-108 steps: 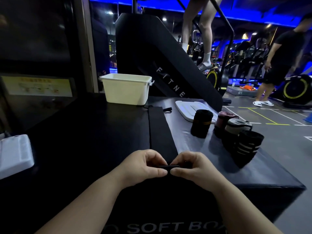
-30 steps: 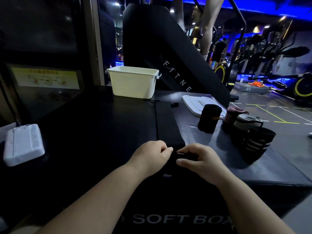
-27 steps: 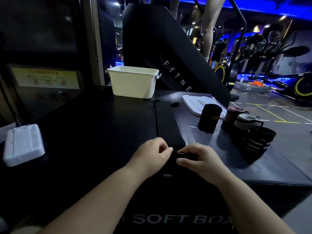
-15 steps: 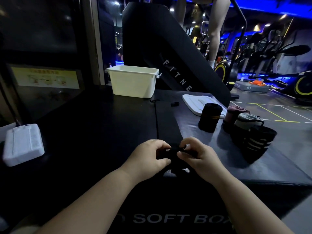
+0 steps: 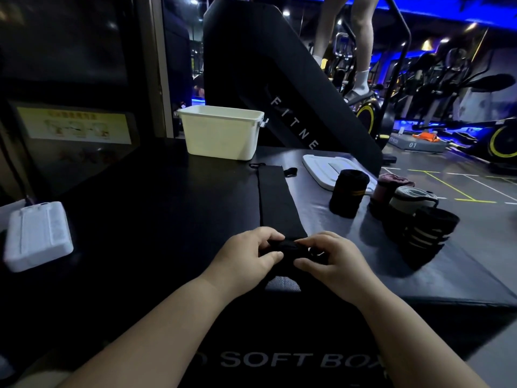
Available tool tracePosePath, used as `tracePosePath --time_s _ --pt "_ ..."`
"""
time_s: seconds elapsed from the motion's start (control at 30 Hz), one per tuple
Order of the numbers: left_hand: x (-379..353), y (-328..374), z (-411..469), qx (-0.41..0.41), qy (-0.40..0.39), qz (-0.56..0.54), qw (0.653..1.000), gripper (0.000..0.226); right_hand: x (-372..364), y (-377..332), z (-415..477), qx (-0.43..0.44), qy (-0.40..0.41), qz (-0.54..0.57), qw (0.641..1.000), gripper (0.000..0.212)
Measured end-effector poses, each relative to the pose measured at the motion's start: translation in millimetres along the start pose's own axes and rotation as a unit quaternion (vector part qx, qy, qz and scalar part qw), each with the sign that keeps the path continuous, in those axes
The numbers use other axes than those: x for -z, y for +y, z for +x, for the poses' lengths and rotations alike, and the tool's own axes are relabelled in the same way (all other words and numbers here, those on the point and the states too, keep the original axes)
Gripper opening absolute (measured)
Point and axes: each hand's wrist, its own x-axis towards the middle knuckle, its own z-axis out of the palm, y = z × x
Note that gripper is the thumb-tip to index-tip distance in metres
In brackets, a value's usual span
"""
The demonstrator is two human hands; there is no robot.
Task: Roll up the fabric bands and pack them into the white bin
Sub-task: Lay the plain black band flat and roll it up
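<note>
Head view: left hand (image 5: 246,256) and right hand (image 5: 333,259) each pinch the rolled near end of the band (image 5: 275,203), whose remainder lies flat on the counter (image 5: 167,205), pointing toward the bin (image 5: 221,133). Risk: uneven finger pressure may skew or loosen the roll.

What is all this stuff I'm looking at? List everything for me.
white bin: one, cream-white, far side of the soft box.
flat band: one, black, stretched from the hands toward the bin, near end rolled.
rolled bands: four, black, maroon, grey, striped black; standing at right.
lid: one, white, lying behind the rolls.
block: one, white, left edge.
soft box: one, black, under everything.
stair machine: one, black, behind the bin.
left hand: grips the band's rolled end.
right hand: grips it too.
</note>
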Motion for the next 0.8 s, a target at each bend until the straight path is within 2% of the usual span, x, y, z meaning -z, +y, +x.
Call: tracePosePath --time_s 0.2,0.3,0.47,0.8 --pt "-3.1 -1.9 -0.6 -0.073 0.013 0.070 0.995 0.055 -1.3 -1.7 2.4 -0.004 -0.008 -0.037 0.999 0.024" --pt "-2.9 0.1 0.0 -0.071 0.016 0.076 0.994 0.045 -1.2 -2.4 1.6 -0.002 -0.014 -0.044 0.999 0.026" --pt "-2.0 -0.6 2.5 -0.035 0.012 0.060 0.997 0.039 -0.2 -3.6 -1.9 -0.005 0.000 -0.029 1.000 0.051" --pt "0.0 1.7 4.8 0.021 0.015 -0.015 1.000 0.014 -1.9 -3.8 0.5 -0.029 0.012 -0.025 0.999 0.028"
